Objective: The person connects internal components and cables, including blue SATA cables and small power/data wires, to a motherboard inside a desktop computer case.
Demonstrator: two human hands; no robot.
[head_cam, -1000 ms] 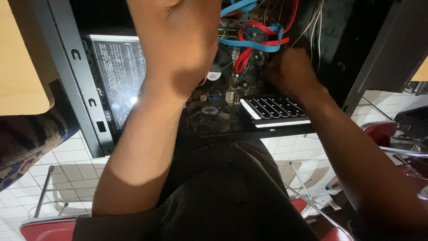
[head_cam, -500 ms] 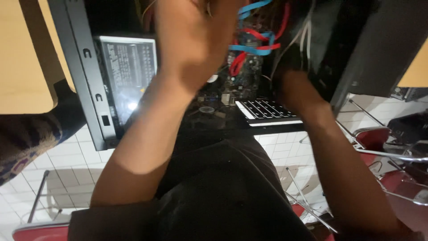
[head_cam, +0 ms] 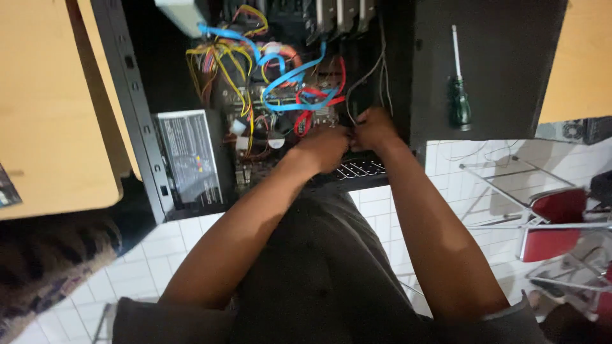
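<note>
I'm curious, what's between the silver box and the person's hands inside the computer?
In the head view, yellow wires and circuit board parts lie between the silver box and the left hand.

left hand (head_cam: 325,145) + right hand (head_cam: 371,127) together on thin wires (head_cam: 364,79) | open computer case (head_cam: 137,137) | screwdriver (head_cam: 458,95) aside

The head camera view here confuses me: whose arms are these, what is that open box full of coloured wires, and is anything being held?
The camera sits on a person's head and looks down, so both bare arms are their own. The left hand and right hand meet at the lower edge of an open computer case, fingers pinched among thin wires; exactly what they grip is too dark to tell. Inside are blue flat cables, red cables and yellow wires, plus a grey power supply. A green-handled screwdriver lies untouched on the black panel. Red chairs stand on the white tiled floor.
</note>
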